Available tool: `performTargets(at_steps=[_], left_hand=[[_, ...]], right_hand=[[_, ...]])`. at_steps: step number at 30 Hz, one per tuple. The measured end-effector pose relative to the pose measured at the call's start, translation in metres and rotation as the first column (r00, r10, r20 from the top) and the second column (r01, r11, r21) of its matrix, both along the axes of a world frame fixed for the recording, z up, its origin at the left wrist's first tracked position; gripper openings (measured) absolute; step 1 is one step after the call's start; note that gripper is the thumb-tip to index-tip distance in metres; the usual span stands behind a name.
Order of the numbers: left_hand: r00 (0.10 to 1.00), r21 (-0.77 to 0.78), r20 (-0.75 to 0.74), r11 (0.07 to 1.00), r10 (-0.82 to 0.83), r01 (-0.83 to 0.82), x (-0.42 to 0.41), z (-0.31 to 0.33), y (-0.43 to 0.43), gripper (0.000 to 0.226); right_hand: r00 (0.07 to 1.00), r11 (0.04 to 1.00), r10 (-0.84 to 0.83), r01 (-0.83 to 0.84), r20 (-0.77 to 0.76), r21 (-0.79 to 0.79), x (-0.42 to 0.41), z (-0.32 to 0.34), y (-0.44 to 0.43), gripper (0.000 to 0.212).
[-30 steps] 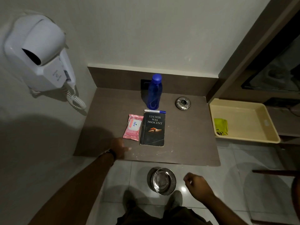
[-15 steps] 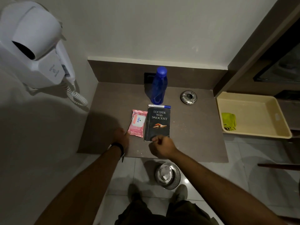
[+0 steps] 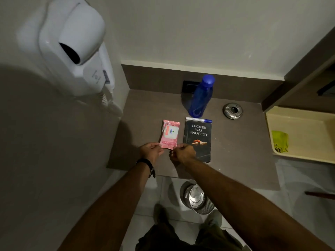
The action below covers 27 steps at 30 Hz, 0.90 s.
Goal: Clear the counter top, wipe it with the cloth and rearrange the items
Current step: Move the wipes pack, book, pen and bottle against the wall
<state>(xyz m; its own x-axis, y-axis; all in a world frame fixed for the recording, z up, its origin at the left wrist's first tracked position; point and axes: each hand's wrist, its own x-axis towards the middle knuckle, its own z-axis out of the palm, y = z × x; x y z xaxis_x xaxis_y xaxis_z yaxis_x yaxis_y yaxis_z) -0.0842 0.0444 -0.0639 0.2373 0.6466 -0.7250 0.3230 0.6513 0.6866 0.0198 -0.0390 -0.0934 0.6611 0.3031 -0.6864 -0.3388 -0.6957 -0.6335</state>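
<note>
both hands at near edge of pink wipes pack [image 3: 169, 134] on the brown counter top [image 3: 241, 142]. left hand [image 3: 152, 151] pinches its near left corner, right hand [image 3: 183, 152] curled at its near right corner, looks to be gripping it too. black book [image 3: 197, 140] just right of pack, pen [image 3: 198, 120] at book's far edge, blue bottle [image 3: 201, 96] upright behind, metal ashtray [image 3: 233, 110] far right. beige tray [image 3: 304, 122] right of counter holds only a green cloth [image 3: 280, 141]. steel bin [image 3: 197, 198] on floor below, contents unclear.

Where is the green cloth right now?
In the head view, the green cloth lies inside the beige tray at the far right, beside the counter, away from both hands.
</note>
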Motion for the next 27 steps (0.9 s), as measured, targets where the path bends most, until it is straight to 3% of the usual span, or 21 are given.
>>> performTargets(at_steps=[10, 14, 20, 22, 24, 27], left_hand=[[0.995, 0.126, 0.043, 0.987, 0.092, -0.097, -0.024, 0.015, 0.08, 0.035], [0.99, 0.197, 0.013, 0.97, 0.14, -0.14, -0.032, 0.011, 0.107, 0.032], [0.987, 0.296, -0.101, 0.951, 0.125, -0.09, -0.043, 0.003, 0.136, 0.025], [0.979, 0.344, -0.193, 0.939, 0.07, 0.0, -0.044, 0.005, 0.14, 0.024], [0.935, 0.39, -0.351, 0.899, -0.056, 0.2, -0.046, 0.007, 0.141, 0.029], [0.899, 0.429, -0.429, 0.856, -0.087, 0.287, -0.048, 0.005, 0.133, 0.036]], right_hand=[[0.989, 0.98, 0.13, -0.139, 0.067, 0.143, -0.019, 0.026, 0.094, 0.016], [0.961, 0.962, 0.243, -0.256, 0.132, 0.094, -0.02, 0.025, 0.133, 0.02], [0.943, 0.949, 0.294, -0.307, 0.154, 0.069, -0.029, 0.014, 0.173, 0.016], [0.934, 0.938, 0.331, -0.341, 0.134, 0.067, -0.032, 0.011, 0.177, 0.02], [0.899, 0.904, 0.418, -0.426, 0.134, 0.042, -0.036, 0.009, 0.174, 0.026], [0.874, 0.889, 0.448, -0.458, 0.187, 0.009, -0.042, 0.004, 0.154, 0.049]])
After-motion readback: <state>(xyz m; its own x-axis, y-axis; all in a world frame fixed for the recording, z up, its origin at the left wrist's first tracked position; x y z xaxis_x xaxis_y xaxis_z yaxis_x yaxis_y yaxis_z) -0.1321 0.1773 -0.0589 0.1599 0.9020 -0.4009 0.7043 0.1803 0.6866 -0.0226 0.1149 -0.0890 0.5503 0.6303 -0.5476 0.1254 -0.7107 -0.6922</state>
